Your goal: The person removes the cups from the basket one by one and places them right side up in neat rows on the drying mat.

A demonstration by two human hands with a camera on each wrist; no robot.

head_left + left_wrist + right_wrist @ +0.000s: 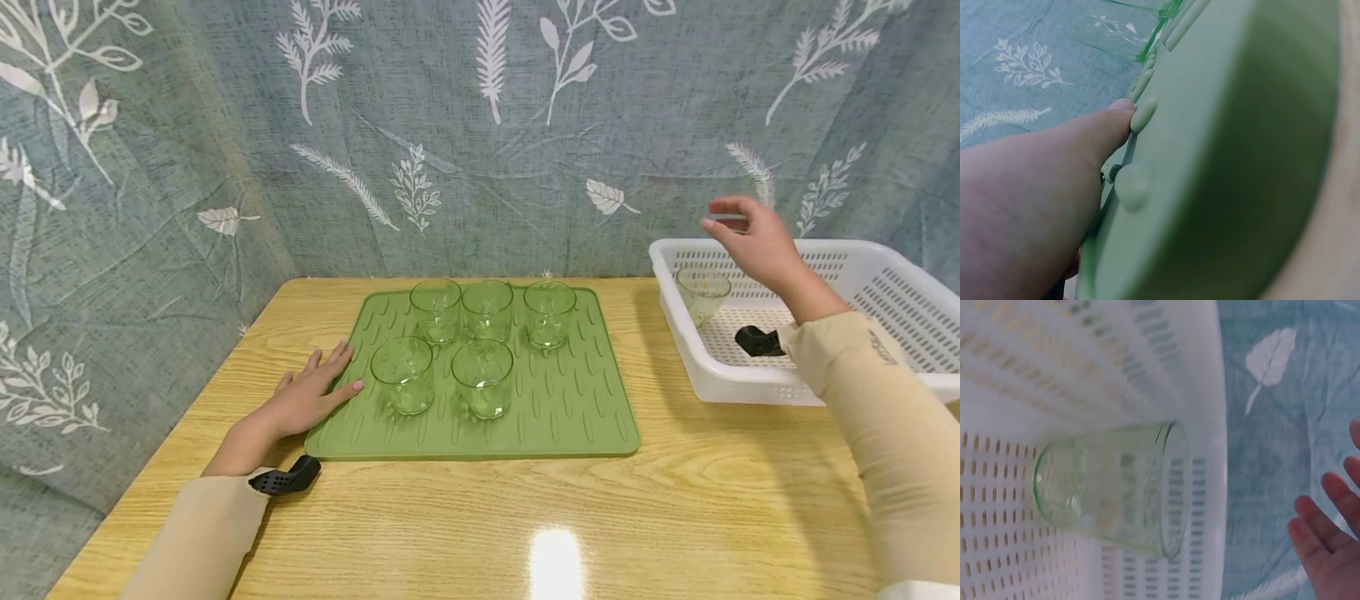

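Observation:
My left hand (pixel 303 396) rests with fingers spread on the left edge of a green ridged drying mat (pixel 573 425); the left wrist view shows its thumb along the mat's edge. Three clear green glasses stand toward the back of the mat, the rightmost glass (pixel 550 315) a little apart. Two more are nearer the front, a left glass (pixel 405 379) and a right glass (pixel 483 382). My right hand (pixel 761 242) hovers, holding nothing, over a white plastic basket (pixel 701 362). Below it another green glass (pixel 1110 487) stands upright in the basket's back left corner.
The mat lies on a light wooden table (pixel 450 508), with the basket at its right. A blue-grey curtain (pixel 465 200) with white leaf prints hangs behind and along the left side. Black wrist-worn devices sit on both wrists, the left device (pixel 285 477) close to the mat's front corner.

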